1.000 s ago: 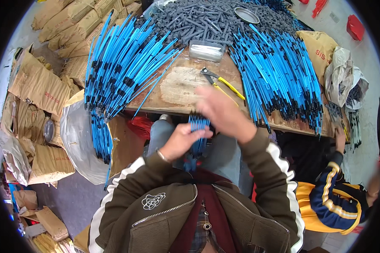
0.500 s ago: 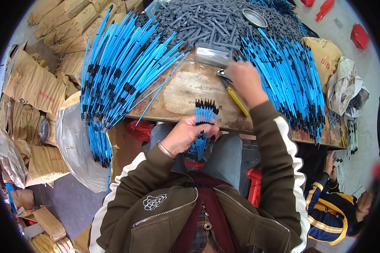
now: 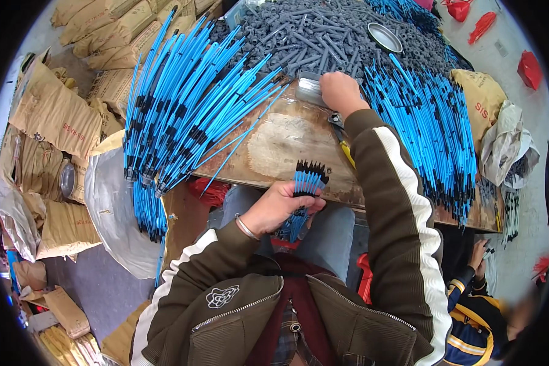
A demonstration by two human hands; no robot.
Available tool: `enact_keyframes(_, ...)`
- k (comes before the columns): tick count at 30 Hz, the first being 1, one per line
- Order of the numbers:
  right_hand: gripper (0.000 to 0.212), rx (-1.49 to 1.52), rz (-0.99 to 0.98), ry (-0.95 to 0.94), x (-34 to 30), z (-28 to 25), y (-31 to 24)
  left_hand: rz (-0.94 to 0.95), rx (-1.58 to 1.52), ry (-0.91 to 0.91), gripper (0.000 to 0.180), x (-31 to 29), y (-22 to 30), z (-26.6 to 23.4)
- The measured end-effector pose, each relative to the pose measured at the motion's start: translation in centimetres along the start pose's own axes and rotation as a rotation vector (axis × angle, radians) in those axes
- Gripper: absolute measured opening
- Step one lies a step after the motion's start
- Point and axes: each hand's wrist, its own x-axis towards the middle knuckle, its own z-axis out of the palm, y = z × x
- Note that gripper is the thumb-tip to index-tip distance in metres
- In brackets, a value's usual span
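My left hand (image 3: pixel 276 207) is closed around a bundle of thin blue rods with black tips (image 3: pixel 310 177), held above my lap at the table's near edge. The black tips point away from me, and the lower ends hang below my fingers. My right hand (image 3: pixel 341 93) reaches over the right end of a small clear tray (image 3: pixel 310 89) of thin whitish pieces. Its fingers are curled down and the fingertips are hidden. Below that wrist lie pliers with yellow handles (image 3: pixel 347 152), partly covered by my sleeve.
Large piles of blue rods lie left (image 3: pixel 183 116) and right (image 3: pixel 427 134) on the wooden table (image 3: pixel 274 143). Behind them spreads a heap of grey tubes (image 3: pixel 317 36) with a round metal dish (image 3: pixel 385 38). Brown paper sacks (image 3: pixel 61 116) line the left. Another person (image 3: pixel 476 311) sits at the lower right.
My right hand has moved forward and slightly left, from beside the pliers to the tray. My left hand still grips the rod bundle. The whole view has shifted slightly.
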Motion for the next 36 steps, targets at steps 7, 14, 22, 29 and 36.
enact_keyframes(7,0.012,0.330,-0.035,0.332,-4.3,-2.8,0.9,0.019,-0.002,0.055,0.019,0.5,0.3,0.9)
enact_keyframes(14,0.006,1.055,-0.062,0.116,-16.3,-8.9,-3.7,0.018,-0.023,0.091,0.020,0.2,0.3,1.0)
enact_keyframes(22,0.017,0.653,0.016,0.288,-20.2,-9.1,-4.9,0.022,-0.013,0.117,0.022,0.2,0.0,1.2)
enact_keyframes(29,0.020,0.602,0.035,0.274,-20.3,-9.1,-4.8,0.037,-0.008,0.108,0.023,0.5,-0.2,0.9)
enact_keyframes(36,0.022,0.559,0.030,0.280,-20.2,-8.9,-4.8,0.035,0.008,0.112,0.023,0.4,-0.1,1.0)
